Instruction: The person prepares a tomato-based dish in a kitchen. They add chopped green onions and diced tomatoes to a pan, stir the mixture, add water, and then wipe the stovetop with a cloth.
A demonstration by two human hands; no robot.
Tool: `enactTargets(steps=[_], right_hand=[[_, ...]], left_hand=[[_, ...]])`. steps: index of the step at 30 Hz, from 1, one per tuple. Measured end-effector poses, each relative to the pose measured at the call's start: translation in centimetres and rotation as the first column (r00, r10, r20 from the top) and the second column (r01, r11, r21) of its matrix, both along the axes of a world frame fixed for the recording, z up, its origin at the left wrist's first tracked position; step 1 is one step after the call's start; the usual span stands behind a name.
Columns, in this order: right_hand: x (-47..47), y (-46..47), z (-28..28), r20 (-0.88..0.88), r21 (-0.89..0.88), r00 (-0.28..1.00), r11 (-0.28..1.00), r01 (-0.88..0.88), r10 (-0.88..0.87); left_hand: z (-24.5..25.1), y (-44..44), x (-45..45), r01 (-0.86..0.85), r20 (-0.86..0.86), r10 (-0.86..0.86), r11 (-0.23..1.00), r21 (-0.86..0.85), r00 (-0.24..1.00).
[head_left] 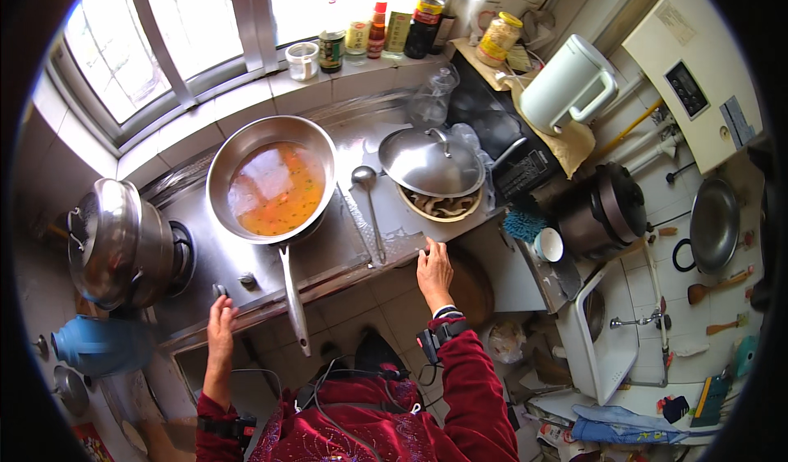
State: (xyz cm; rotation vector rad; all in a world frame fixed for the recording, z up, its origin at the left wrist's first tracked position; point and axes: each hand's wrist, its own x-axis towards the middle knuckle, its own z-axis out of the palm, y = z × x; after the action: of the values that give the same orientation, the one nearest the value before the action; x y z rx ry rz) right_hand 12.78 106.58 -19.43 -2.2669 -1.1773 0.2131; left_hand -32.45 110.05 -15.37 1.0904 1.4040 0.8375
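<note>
My left hand [221,323] is just before the left stove knob [219,290], holding nothing, its fingers loosely apart; whether a fingertip touches the knob I cannot tell. A second stove knob [247,280] sits to its right. A steel frying pan [217,182] stands over the right burner, holding an orange-red soup [280,206] with green and red bits. Its handle sticks out past the counter edge towards me. My right hand [436,271] hovers at the counter's front edge with nothing in it. Beyond it a steel lid [431,163] leans over a bowl of sliced food [440,208]. A ladle [371,215] lies between pan and bowl.
A large steel pot [138,252] occupies the left burner. Several sauce bottles [375,31] line the windowsill. On the right are a black induction cooker [523,169], a pale electric kettle [566,86], a rice cooker [600,209], a white cup [548,244] and a sink [591,351].
</note>
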Motion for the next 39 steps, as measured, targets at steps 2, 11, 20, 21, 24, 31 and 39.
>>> enactTargets(steps=[2,11,20,21,24,31,39], right_hand=[[1.8,-0.4,0.3,-0.058,0.015,0.996,0.998,0.065,-0.064],[15.3,-2.7,-2.8,-0.051,-0.021,0.952,0.953,0.301,-0.302],[26.8,-10.7,-11.2,-0.538,-0.111,0.671,0.832,0.544,-0.511],[27.6,-12.1,-11.8,-0.631,-0.132,0.545,0.768,0.626,-0.552],[31.4,-16.5,-11.5,-0.404,0.000,0.602,0.658,0.753,-0.689],[39.6,-21.7,-6.4,0.274,-0.234,0.702,0.662,0.712,-0.658],[43.2,-24.3,-8.2,0.263,-0.407,0.657,0.536,0.739,-0.706]], left_hand=[[1.1,0.9,0.1,0.019,-0.037,-0.015,0.996,0.092,0.999],[8.8,0.3,12.5,-0.025,-0.108,0.075,0.914,0.405,0.991],[8.4,-1.1,31.0,0.217,-0.114,-0.195,0.950,0.226,0.974],[7.8,-1.0,32.2,0.245,-0.122,-0.225,0.952,0.185,0.967],[6.4,0.0,34.7,0.304,-0.141,-0.287,0.946,0.114,0.947],[4.8,1.6,38.8,0.401,-0.225,-0.374,0.912,0.087,0.900],[4.0,1.9,40.3,0.471,-0.322,-0.442,0.882,0.014,0.837]])
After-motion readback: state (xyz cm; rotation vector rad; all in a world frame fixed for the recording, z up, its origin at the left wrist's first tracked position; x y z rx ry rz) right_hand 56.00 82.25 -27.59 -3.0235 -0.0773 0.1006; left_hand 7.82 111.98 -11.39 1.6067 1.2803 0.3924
